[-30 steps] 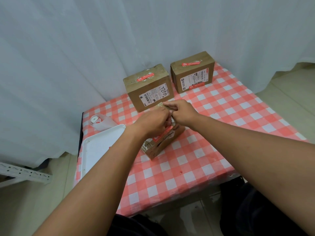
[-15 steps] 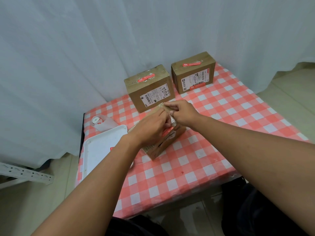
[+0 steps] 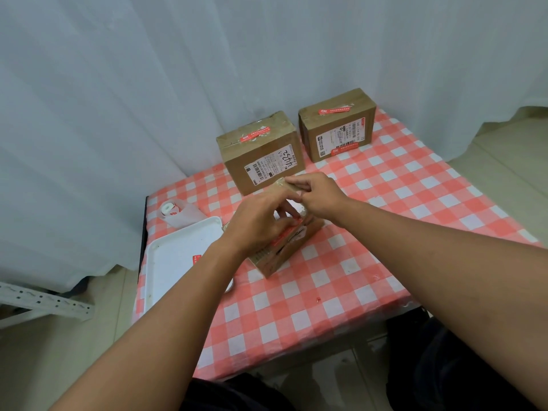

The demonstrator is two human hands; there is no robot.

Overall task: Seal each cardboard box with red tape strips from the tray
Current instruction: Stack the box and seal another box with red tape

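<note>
A small cardboard box (image 3: pixel 280 256) lies at an angle in the middle of the checked table. A red tape strip (image 3: pixel 285 236) runs along its top. My left hand (image 3: pixel 258 223) rests on the box with its fingers on this strip. My right hand (image 3: pixel 318 192) pinches the box's far top edge. The hands hide most of the lid. One red strip (image 3: pixel 196 258) lies in the white tray (image 3: pixel 175 271) to the left. Two larger boxes, the left one (image 3: pixel 264 161) and the right one (image 3: pixel 338 134), stand at the back, each with a red strip on top.
A white roll (image 3: pixel 167 209) with loose backing paper lies behind the tray at the table's left corner. White curtains hang close behind the boxes. The table's front edge runs near my body. A white metal rail (image 3: pixel 44 301) lies on the floor at left.
My left hand has slid slightly along the strip on the near box. My right hand keeps its hold on the far edge. The box has not moved.
</note>
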